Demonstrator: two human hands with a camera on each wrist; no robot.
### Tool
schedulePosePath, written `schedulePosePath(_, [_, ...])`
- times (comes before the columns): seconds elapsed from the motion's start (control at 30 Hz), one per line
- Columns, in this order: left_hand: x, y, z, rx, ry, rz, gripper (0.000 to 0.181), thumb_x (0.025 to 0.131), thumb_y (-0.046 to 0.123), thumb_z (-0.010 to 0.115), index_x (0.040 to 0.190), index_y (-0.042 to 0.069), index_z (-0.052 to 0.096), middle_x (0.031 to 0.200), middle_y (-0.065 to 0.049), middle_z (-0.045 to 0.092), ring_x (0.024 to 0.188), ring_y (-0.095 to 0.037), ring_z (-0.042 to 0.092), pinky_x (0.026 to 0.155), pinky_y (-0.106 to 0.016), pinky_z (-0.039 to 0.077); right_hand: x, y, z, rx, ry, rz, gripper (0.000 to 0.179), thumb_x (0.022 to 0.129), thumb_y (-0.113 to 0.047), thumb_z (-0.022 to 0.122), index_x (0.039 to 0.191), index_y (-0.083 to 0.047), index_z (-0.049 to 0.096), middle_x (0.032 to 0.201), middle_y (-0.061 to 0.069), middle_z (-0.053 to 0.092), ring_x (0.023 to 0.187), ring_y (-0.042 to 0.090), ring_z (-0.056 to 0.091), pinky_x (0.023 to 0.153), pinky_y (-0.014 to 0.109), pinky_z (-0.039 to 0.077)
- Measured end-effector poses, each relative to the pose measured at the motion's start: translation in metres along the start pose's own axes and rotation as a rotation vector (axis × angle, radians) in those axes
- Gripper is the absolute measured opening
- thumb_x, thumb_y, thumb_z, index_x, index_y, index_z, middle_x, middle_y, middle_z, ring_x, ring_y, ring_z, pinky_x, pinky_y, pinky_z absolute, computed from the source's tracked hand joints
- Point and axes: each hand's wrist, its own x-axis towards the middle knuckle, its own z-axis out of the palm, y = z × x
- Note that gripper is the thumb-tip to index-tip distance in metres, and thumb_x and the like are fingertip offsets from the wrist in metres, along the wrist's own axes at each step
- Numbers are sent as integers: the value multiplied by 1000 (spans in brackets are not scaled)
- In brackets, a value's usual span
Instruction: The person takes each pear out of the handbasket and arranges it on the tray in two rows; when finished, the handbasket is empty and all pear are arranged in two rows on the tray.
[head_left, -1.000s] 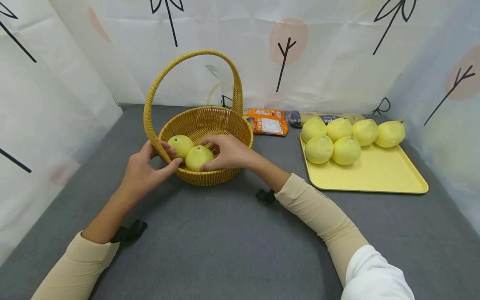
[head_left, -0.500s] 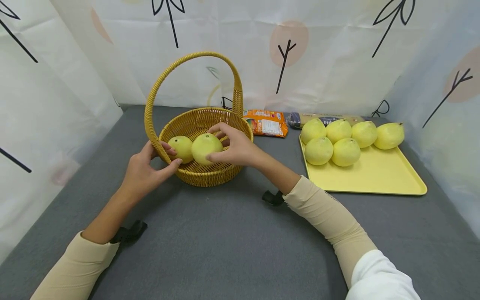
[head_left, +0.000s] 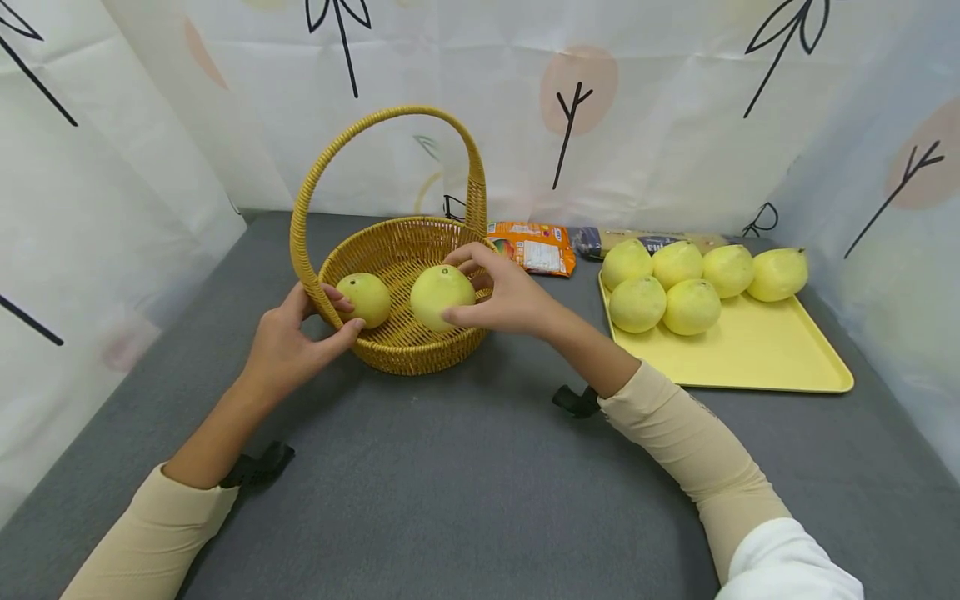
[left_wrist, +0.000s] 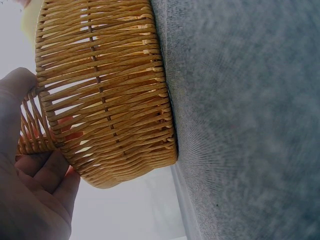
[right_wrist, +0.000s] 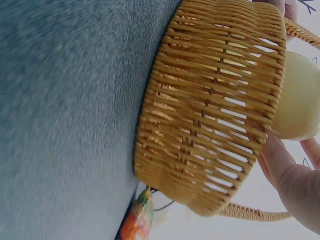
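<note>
A wicker basket (head_left: 408,360) with a tall arched handle stands on the grey table. My left hand (head_left: 294,342) grips it at its left rim, where the handle joins; the left wrist view shows the thumb and fingers around that spot (left_wrist: 37,117). One pale yellow-green pomelo (head_left: 365,300) sits in the basket beside those fingers. My right hand (head_left: 504,293) holds a second pomelo (head_left: 441,297) between thumb and fingers, raised over the right part of the basket. In the right wrist view this pomelo (right_wrist: 300,97) shows above the rim.
To the right lies a yellow tray (head_left: 780,350) with several pomelos (head_left: 692,306) at its back left. Behind the basket's right side are an orange packet (head_left: 536,248) and a long wrapped package (head_left: 592,242), against a patterned curtain (head_left: 675,125).
The right hand has lifted its pomelo and moved it to the right, away from the other one, opening a gap between them. My left hand keeps its grip on the basket.
</note>
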Motion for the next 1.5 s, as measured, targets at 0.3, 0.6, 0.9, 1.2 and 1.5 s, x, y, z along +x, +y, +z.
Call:
schedulePosePath(0.3, [-1, 0, 0, -7, 0, -10, 39, 82, 9, 82, 113, 1, 59, 100, -5, 70, 95, -25, 66, 86, -12, 43, -19, -6, -20, 37, 12, -9, 56, 81, -10, 81, 130, -9, 54, 124, 10, 55, 104, 24, 65, 85, 39, 56])
schedulePosePath(0.6, [-2, -2, 0, -5, 4, -10, 40, 82, 8, 82, 113, 2, 59, 100, -5, 70, 95, -24, 66, 86, -12, 44, -37, -10, -35, 36, 36, 24, 58, 82, -9, 82, 132, -8, 53, 128, 10, 54, 111, 23, 63, 86, 39, 56])
schedulePosePath(0.9, [0, -2, 0, -4, 0, -7, 40, 82, 9, 82, 114, 2, 59, 101, -3, 70, 94, -19, 65, 85, -13, 44, -56, -11, -53, 19, 93, 54, 60, 82, -6, 82, 135, -6, 53, 130, 12, 52, 111, 26, 63, 85, 36, 57])
schedulePosePath(1.2, [0, -3, 1, 0, -2, -6, 40, 82, 10, 82, 114, 3, 59, 101, -3, 70, 93, -18, 65, 85, -13, 44, -77, -8, -77, -18, 129, 74, 59, 85, -4, 79, 136, -2, 49, 128, 15, 51, 110, 28, 62, 83, 30, 56])
schedulePosePath(1.5, [-1, -5, 1, -2, 1, 1, 39, 82, 10, 82, 113, 1, 59, 101, -2, 70, 94, -19, 65, 85, -15, 45, -87, -13, -102, -82, 150, 97, 54, 83, -1, 80, 132, -5, 55, 122, 14, 55, 104, 24, 66, 83, 30, 56])
